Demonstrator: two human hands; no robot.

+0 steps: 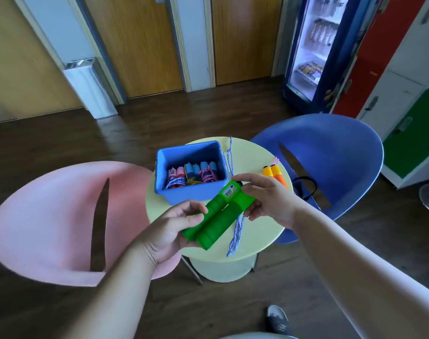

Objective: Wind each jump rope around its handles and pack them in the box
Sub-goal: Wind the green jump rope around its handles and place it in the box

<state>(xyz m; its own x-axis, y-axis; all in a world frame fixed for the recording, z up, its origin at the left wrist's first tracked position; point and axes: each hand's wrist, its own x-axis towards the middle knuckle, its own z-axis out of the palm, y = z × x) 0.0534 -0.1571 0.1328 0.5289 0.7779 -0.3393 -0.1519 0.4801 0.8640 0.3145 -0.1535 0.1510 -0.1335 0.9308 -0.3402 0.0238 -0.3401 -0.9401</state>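
Two green jump-rope handles (215,217) lie side by side above the round pale-yellow table (264,231). My left hand (174,228) grips their lower ends; my right hand (264,199) grips the top ends, near a small counter window. Their purple-white rope (235,237) hangs loose below the handles onto the table and also trails up beside the box. The blue box (191,192) holds three wound ropes with pink and blue handles. An orange-handled rope (273,173) lies at the table's right edge.
A pink chair (49,216) stands left of the table and a blue chair (330,152) right of it, with a dark bag strap on its seat. A lit drinks fridge (313,50) stands at the back right. My shoe (278,319) shows below.
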